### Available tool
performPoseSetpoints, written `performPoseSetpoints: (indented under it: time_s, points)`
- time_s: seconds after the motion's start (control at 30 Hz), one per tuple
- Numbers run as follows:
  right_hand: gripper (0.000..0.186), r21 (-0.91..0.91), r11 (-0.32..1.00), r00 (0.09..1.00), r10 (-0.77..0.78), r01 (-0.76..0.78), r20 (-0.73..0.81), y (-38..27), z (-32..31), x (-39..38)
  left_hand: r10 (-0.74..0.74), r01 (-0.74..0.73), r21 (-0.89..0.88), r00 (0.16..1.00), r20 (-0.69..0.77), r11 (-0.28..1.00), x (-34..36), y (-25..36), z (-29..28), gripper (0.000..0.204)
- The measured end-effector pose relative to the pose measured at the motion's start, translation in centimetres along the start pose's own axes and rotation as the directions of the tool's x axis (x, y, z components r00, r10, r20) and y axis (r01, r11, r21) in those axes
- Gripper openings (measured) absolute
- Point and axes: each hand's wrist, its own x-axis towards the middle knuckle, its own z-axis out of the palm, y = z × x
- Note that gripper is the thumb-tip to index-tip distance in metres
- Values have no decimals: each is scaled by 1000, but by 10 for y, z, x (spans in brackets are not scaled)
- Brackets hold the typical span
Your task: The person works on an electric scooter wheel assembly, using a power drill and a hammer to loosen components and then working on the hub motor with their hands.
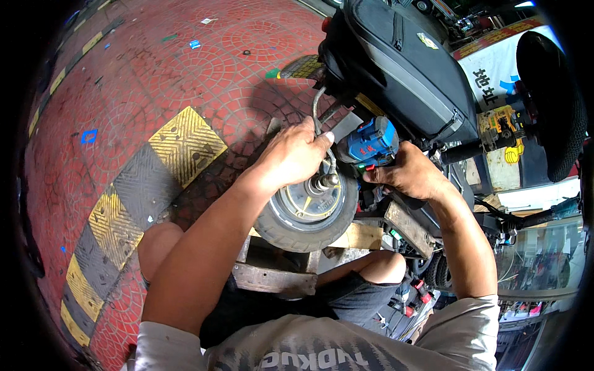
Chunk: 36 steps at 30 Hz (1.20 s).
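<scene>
Fingers of the right hand (413, 174) grasp a blue drill (371, 141); those of the left hand (292, 153) pinch a cable (316, 112). Left of the drill, slightly nearer, is the wheel (304, 209), beyond a wooden frame (275, 279).

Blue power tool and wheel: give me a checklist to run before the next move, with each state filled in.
1. Power tool gripped by the right hand: ok.
2. Left hand on the cable: ok.
3. Cable clear of the axle end: not ok, it runs down to it.
4. Tool tip seated on a fastener: cannot tell.
5. Wheel steady on the wooden frame: cannot tell.
</scene>
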Motion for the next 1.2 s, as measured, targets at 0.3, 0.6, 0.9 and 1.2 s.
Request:
performPoseSetpoints:
  time_s: [0.3, 0.6, 0.9, 1.2]
  points:
    - [52, -493, 867, 997, -57, 72, 45, -21, -16, 10, 17, -17, -3, 1000, 23, 1000, -4, 1, 1, 66]
    - [28, -340, 940, 977, 53, 22, 208, -28, -11, 23, 447, -409, 249, 886, -121, 878, 4, -35, 14, 20]
    - [42, -389, 921, 962, 133, -30, 239, -40, -15, 17, 436, -384, 292, 890, -136, 876, 9, -32, 20, 17]
    - [42, -453, 891, 981, 71, 19, 180, -41, -14, 14, 239, -227, 80, 947, -214, 971, 2, -21, 24, 30]
